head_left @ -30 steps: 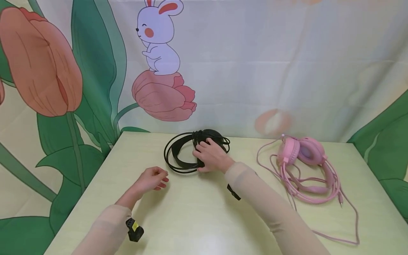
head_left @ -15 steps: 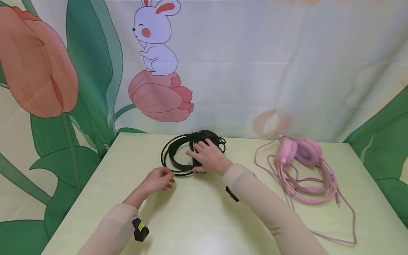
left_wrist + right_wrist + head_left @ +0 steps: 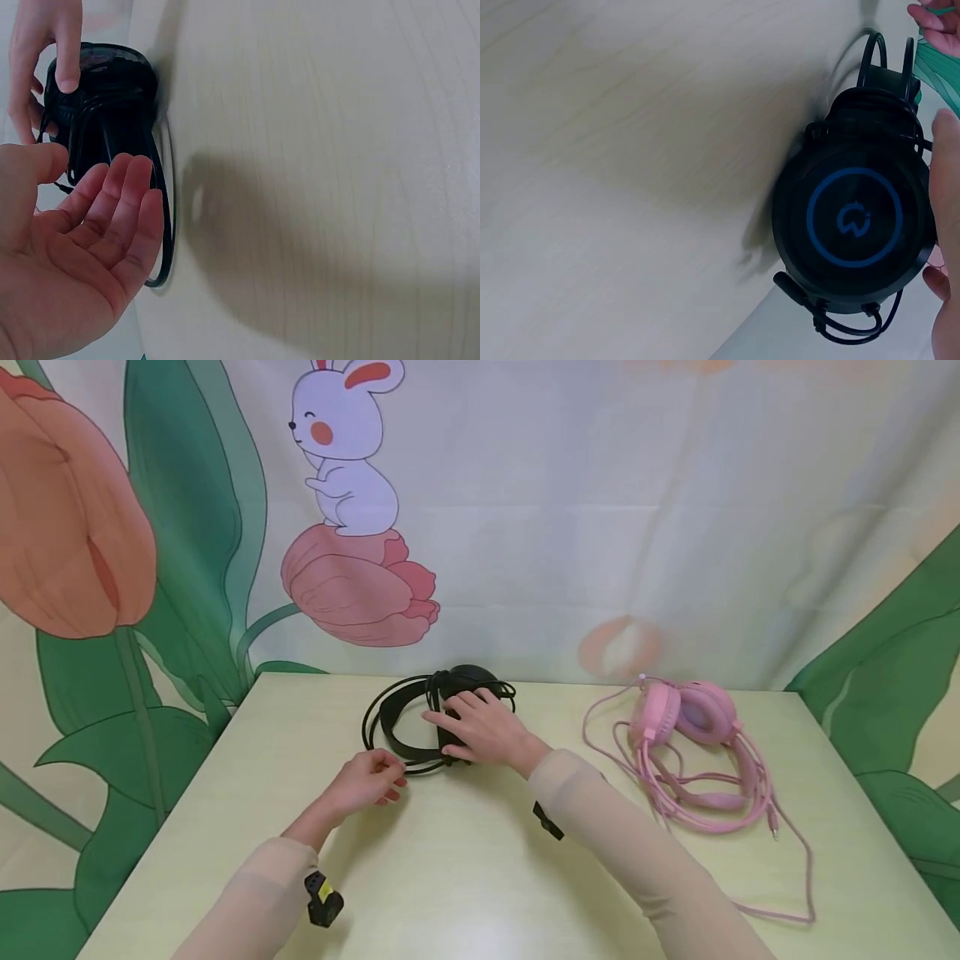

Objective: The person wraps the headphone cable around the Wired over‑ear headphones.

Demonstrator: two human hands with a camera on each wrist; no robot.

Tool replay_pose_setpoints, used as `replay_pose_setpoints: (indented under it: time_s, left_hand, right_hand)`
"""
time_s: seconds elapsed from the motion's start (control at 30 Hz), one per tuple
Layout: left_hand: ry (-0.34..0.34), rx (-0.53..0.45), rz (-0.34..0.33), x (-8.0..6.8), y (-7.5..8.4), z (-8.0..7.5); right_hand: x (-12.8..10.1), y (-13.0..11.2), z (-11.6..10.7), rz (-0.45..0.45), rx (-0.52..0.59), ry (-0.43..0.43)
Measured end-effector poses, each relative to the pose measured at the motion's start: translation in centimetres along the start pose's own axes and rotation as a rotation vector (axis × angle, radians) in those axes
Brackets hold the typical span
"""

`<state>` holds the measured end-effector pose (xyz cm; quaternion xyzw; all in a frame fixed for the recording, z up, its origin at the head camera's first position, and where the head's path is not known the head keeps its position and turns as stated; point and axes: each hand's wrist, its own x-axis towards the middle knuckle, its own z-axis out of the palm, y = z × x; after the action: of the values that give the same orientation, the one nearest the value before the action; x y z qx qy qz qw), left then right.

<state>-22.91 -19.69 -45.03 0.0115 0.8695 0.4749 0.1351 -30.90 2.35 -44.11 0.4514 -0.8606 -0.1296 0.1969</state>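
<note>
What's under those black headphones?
The pale wood-grain table shows around the black headphones and through the loop of their headband. Whatever is directly beneath the ear cups is covered, so I can't tell.

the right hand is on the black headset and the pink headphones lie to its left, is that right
The side is wrong: in the head view, the pink headphones lie to the right of the black headset. The right hand is on the black headset.

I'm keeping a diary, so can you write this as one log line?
right hand: holds black headphones | left hand: beside them, touch unclear | pink headphones: on table, right side
</note>
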Motion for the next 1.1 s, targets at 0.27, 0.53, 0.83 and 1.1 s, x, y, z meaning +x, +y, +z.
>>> replay_pose_setpoints:
  time_s: [0.27,0.53,0.83,1.1]
  left_hand:
    - [0.018,0.040,0.066,0.2,0.7,0.0]
    - [0.026,0.092,0.168,0.1,1.1,0.2]
    - [-0.030,0.154,0.260,-0.1,1.1,0.6]
    - [-0.073,0.217,0.313,0.0,1.2,1.1]
  right_hand:
    - [-1.6,0.8,-0.4,0.002,0.012,0.052]
    - [-4.3,1.8,-1.5,-0.013,0.000,0.134]
    - [-8.0,3.1,-2.5,-0.020,-0.001,0.186]
    - [-10.7,4.4,-2.4,0.039,0.010,0.172]
